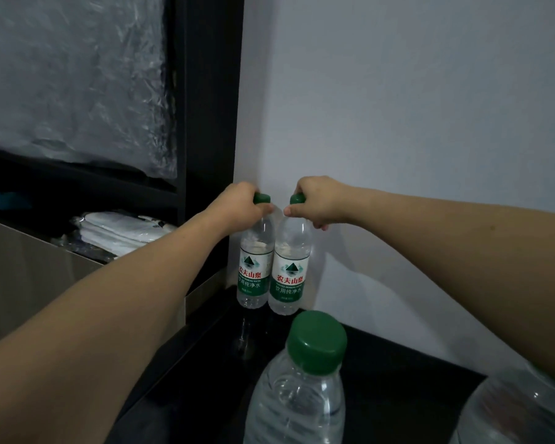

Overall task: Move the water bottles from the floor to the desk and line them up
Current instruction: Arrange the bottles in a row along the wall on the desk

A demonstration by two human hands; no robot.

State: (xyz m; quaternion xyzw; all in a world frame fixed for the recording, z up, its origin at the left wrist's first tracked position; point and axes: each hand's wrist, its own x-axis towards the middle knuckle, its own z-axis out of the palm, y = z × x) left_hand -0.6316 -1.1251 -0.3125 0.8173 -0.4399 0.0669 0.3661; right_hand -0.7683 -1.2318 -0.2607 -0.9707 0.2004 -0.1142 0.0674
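Both gripped bottles (256, 251) upright, necks up.

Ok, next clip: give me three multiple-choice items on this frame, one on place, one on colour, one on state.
1. Where do the two held bottles stand?
A. on the dark desk, by the wall
B. on the shelf
C. on a chair

2. What colour are the caps?
A. red
B. green
C. white

3. What is the left hand doing?
A. hanging idle
B. pressing flat on the desk
C. gripping a bottle's top

Answers: 1 A, the left bottle and right bottle stand on the desk beside the wall. 2 B, the near bottle's cap is green. 3 C, the left hand curls round the left bottle's neck.
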